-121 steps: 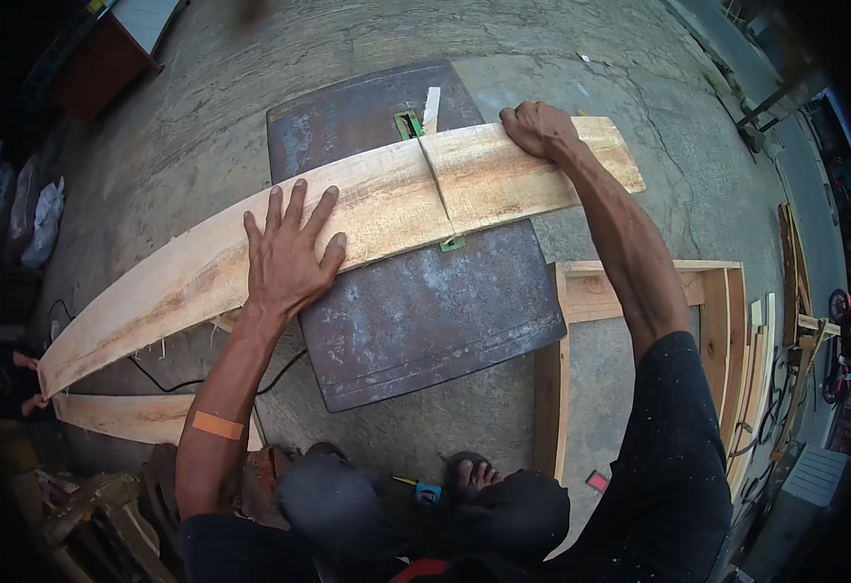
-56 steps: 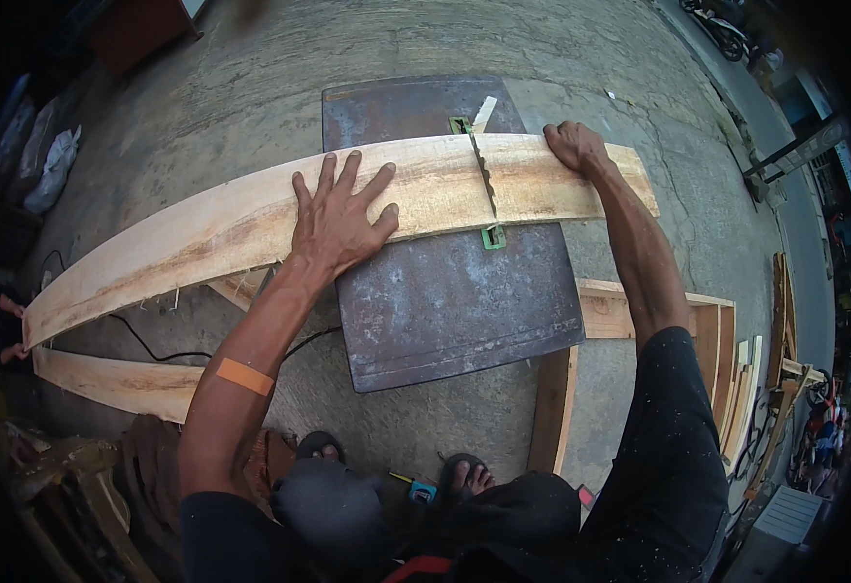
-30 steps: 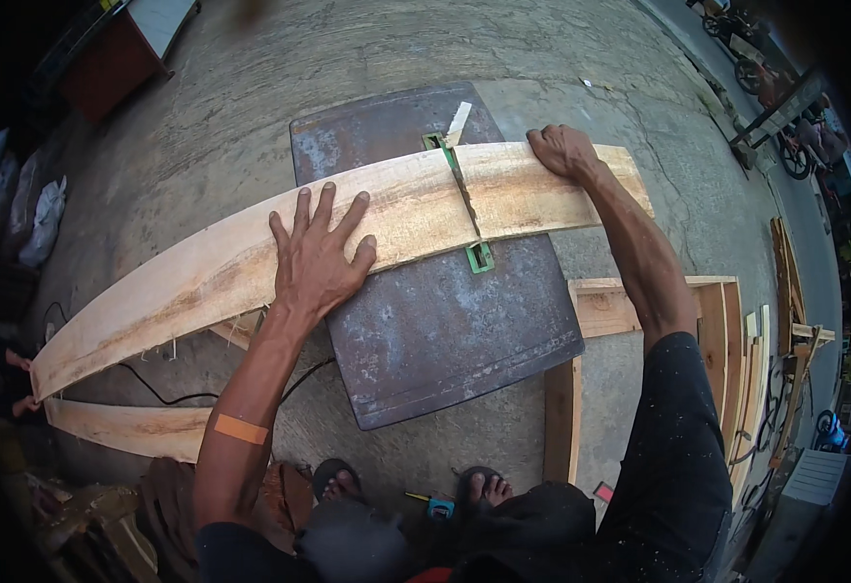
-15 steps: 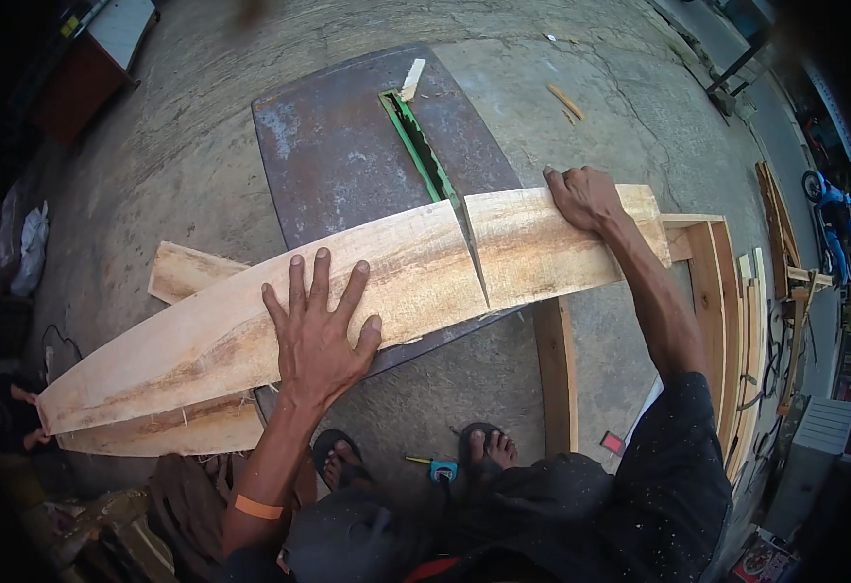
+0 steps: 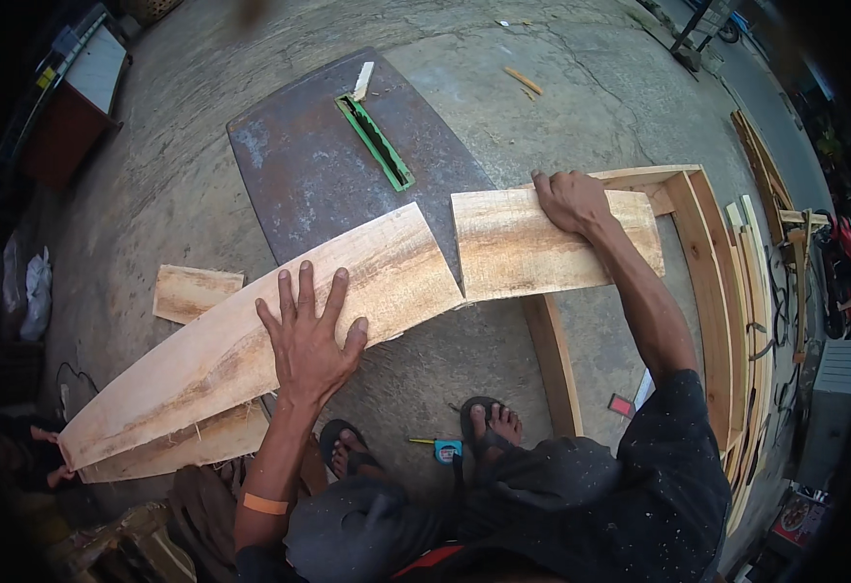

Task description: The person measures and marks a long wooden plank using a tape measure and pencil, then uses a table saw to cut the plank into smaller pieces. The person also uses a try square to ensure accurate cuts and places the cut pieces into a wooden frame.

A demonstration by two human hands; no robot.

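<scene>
My left hand (image 5: 315, 335) lies flat with fingers spread on a long pale wooden board (image 5: 202, 350) that tapers toward the left. My right hand (image 5: 576, 204) grips a shorter wooden board piece (image 5: 552, 253), its fingers curled on the far edge. A wedge-shaped gap separates the two, narrowing to the near corner; whether they still join there I cannot tell. Beneath and beyond them is a rusty metal table (image 5: 289, 165) with a green-rimmed slot (image 5: 375, 143). Another person's hands (image 5: 56, 462) hold the long board's left end.
A wooden frame (image 5: 697, 253) and several planks stand to the right. One wood piece (image 5: 187, 294) lies left of the table, a white offcut (image 5: 363, 82) by the slot. On the ground near my sandalled feet are a blue tape measure (image 5: 447, 450) and a small red-and-dark object (image 5: 621, 404).
The gap between the boards has widened at the far side as the short piece turned and parted from the long one. The green-rimmed slot now shows whole, no longer reaching the boards.
</scene>
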